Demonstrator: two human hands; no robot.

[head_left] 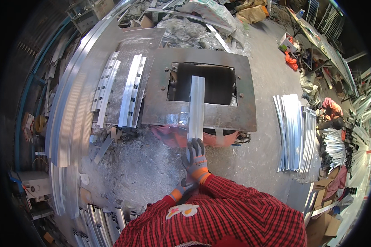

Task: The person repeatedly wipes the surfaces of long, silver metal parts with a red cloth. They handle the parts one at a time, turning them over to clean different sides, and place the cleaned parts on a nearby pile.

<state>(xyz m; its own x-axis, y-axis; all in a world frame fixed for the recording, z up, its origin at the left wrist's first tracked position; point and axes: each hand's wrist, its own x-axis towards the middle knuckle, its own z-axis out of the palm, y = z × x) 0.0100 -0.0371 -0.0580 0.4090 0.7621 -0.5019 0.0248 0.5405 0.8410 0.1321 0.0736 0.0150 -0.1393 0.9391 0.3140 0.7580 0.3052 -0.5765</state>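
A long silver aluminium profile point(197, 103) points away from my body, its far end over the square opening of a steel machine plate point(152, 92). My right hand point(196, 161), in a grey glove with an orange cuff, is closed over the profile, thumb on its left side. Close to my body, my left hand point(181, 191), gloved alike, is closed round the near end of the profile; part of its fingers and that end are hidden by my right arm and the shirt.
Notched profiles point(132, 90) lie on a metal sheet left of the plate, beside long stacked profiles point(72, 107). Red cloth point(169, 136) hangs under the plate's near edge. More profiles point(290, 131) lie to the right, where a person point(332, 113) is bent low. Plastic wrap point(185, 33) is heaped behind.
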